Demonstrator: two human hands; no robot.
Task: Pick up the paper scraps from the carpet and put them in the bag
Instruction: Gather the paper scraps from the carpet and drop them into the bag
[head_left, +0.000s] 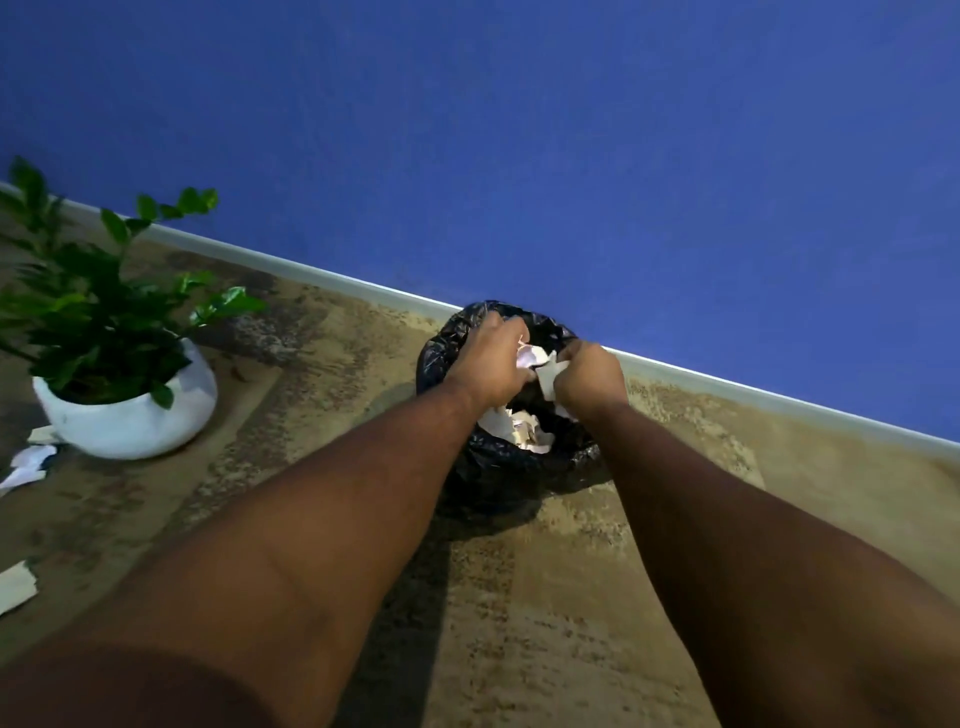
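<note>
A black plastic bag (483, 467) stands open on the brown carpet against the blue wall. Both my hands hover over its mouth. My left hand (488, 364) is closed around white paper scraps (532, 356). My right hand (589, 376) grips another white scrap (550, 376). More crumpled paper (519, 428) lies inside the bag below my hands. Loose scraps remain on the carpet at the far left: one pale piece (28, 465) beside the plant pot and another (15, 587) near the frame's left edge.
A white round pot (130, 421) with a green leafy plant (93, 291) stands on the carpet to the left of the bag. A white skirting board (311, 270) runs along the foot of the blue wall behind the bag.
</note>
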